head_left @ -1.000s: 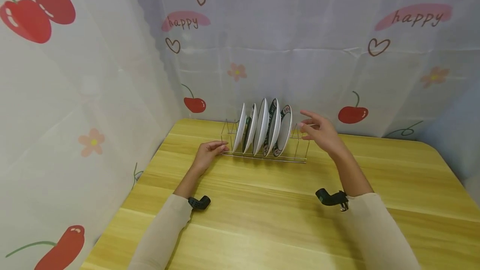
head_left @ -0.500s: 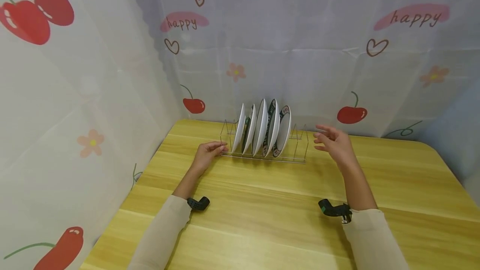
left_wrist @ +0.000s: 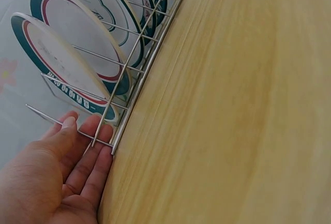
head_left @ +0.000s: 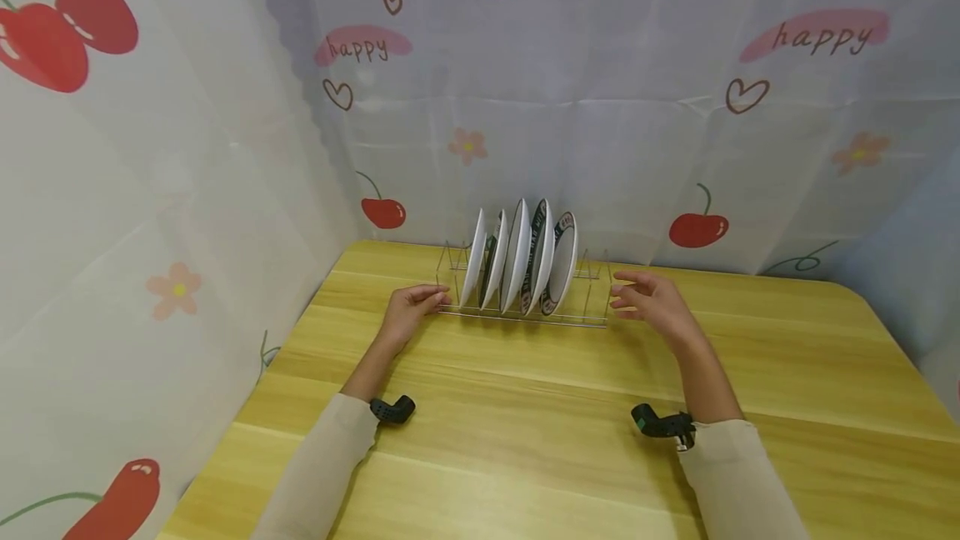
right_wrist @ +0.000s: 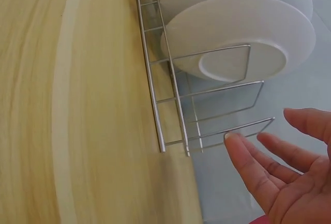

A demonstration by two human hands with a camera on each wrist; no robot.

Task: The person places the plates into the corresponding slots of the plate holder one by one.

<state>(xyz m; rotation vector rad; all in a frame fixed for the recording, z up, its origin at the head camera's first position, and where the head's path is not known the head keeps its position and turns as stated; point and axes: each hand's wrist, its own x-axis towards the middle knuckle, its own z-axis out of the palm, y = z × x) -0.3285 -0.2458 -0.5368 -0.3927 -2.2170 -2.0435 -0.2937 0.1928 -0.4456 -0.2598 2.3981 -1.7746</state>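
Near the back of the table a silver wire dish rack (head_left: 577, 324) holds several plates (head_left: 513, 261) on edge, side by side. They are white with dark green patterned rims; their printed faces show in the left wrist view, a plain white back (right_wrist: 207, 27) in the right wrist view. My left hand (head_left: 405, 312) grips the rack's left end, thumb and fingers about the end wire (left_wrist: 49, 116). At the other end, my right hand (head_left: 658, 307) has its fingers extended, one fingertip (right_wrist: 230, 137) right at the outermost wire loop (right_wrist: 248, 124).
The wood-grain table (head_left: 510, 440) runs from the rack toward me. Behind it hangs a white cloth (head_left: 585, 148) printed with cherries, and another covers the left side. Vacant wire slots (right_wrist: 227, 101) lie between the last plate and my right hand.
My right hand first drew away to the right and down from beside the last plate, then came back left to the rack's right end. My left hand has stayed on the rack.
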